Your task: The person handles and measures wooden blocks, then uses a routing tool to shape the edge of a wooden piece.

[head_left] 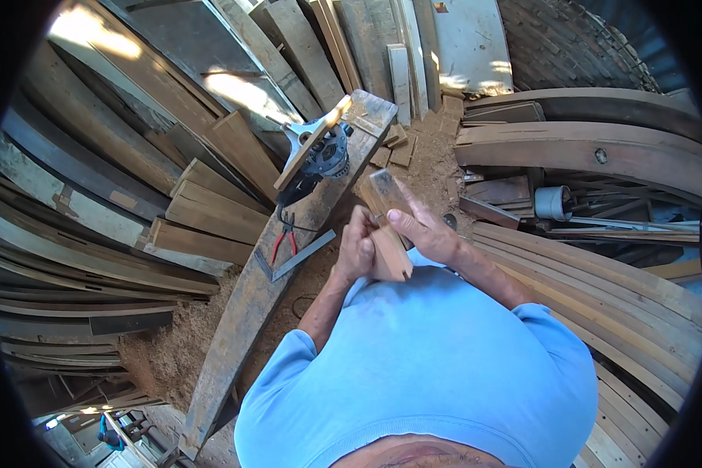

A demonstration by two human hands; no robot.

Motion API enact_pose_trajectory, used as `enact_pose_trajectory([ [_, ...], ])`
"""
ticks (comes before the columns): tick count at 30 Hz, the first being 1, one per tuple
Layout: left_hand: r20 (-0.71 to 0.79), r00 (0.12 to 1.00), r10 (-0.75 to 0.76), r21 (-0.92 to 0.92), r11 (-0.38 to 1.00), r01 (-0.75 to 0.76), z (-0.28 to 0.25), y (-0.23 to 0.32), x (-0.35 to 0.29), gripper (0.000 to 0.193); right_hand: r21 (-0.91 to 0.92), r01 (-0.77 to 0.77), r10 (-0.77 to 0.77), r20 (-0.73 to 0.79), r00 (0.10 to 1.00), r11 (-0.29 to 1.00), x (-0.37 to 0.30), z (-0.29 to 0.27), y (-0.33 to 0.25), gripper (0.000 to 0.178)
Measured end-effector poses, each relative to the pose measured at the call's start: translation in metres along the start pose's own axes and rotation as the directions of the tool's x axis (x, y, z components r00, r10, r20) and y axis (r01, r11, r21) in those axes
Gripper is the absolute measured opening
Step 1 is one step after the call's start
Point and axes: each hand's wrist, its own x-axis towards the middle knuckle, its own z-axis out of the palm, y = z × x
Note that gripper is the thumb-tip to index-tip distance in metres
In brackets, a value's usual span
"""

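Note:
Close in front of my blue shirt, both hands are on wood. My left hand [356,243] is closed with bent fingers around the side of a reddish piece of wood [391,256], whose near end has a small notch. My right hand [429,232] grips from the other side, thumb across the top and fingers stretched along it. Beyond the thumb sticks up a darker, greyed wooden block [382,189]. Whether it is joined to the reddish piece I cannot tell, as my hands cover the middle.
To the left runs a long narrow wooden bench [238,343]. On it lie a blue electric router [320,152] with a wooden strip, red-handled pliers [285,243] and a metal square [303,256]. Stacked boards [600,281] stand on the right; sawdust [160,355] and offcuts [402,148] cover the floor.

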Motion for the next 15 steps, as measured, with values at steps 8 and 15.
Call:
enact_pose_trajectory([
  [8,-0.174,0.976,-0.133,-0.262,0.961,0.084,-0.013,-0.028,0.002,0.086,-0.048,-0.063,0.070,0.145,0.987,0.997,-0.017,0.008,-0.016,0.085],
  [15,-0.076,0.997,0.017,-0.077,0.997,-0.023,-0.027,-0.028,0.004,0.087,-0.184,0.033,-0.027,0.036,0.999,0.982,0.004,0.020,-0.001,0.087],
])
